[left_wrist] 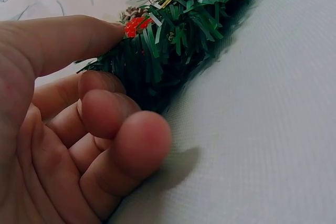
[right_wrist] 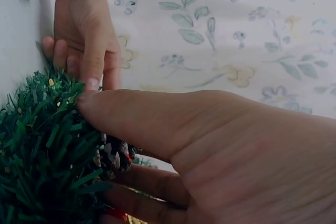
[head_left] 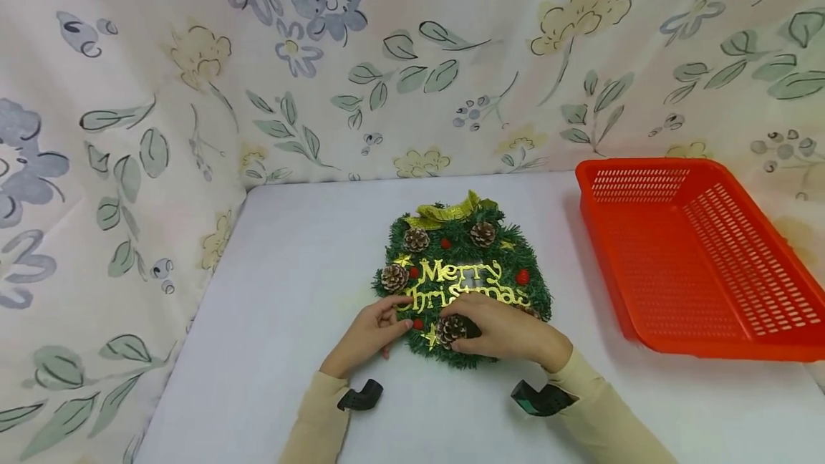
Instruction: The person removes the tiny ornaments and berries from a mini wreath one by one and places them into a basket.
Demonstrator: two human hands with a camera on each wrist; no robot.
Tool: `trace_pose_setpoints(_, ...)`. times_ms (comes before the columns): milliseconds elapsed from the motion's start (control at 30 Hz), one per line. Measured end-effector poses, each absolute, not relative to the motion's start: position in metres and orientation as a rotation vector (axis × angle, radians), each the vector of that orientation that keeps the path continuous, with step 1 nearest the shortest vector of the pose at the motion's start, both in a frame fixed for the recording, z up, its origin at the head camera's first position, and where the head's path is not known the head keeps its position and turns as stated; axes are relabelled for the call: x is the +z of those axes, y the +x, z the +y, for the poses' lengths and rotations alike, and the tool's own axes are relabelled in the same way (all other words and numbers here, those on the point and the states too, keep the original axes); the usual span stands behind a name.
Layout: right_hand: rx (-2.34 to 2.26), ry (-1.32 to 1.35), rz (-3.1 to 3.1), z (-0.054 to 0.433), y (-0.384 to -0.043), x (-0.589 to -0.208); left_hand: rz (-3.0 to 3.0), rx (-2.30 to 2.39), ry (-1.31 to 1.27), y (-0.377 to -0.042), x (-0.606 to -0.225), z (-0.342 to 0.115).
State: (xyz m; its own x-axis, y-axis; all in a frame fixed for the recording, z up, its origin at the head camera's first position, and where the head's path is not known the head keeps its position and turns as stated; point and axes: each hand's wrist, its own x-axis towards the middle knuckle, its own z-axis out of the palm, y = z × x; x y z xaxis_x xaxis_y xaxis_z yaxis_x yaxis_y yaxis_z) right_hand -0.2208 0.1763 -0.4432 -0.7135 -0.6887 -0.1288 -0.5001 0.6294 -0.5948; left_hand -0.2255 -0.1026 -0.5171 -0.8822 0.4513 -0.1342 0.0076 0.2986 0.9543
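Pale fabric (head_left: pixel 399 127) is hanging behind and along the left of a white-topped table (head_left: pixel 290 256), displaying blue and yellow blooms (head_left: pixel 331 3) and green leafy sprigs (head_left: pixel 442 76). The table's rear edge is running along the fabric. Soft light is falling across both surfaces.

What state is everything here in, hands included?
Wreath: lying face up on the white table
Gold lettering: partly covered by the hands
Left hand: touching the wreath's near left edge, fingers loosely bent
Right hand: thumb and fingers around a pinecone
Ribbon: along the wreath's far edge
Red basket: open side up
Flowered cloth: hanging
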Motion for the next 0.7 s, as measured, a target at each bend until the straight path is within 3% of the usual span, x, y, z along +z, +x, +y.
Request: trace_pose_setpoints(700, -0.772, -0.972, 2.522, 0.1797, -0.2207, -0.4420, 2.228, 1.617, 0.405, -0.2250, -0.5167, -0.0991)
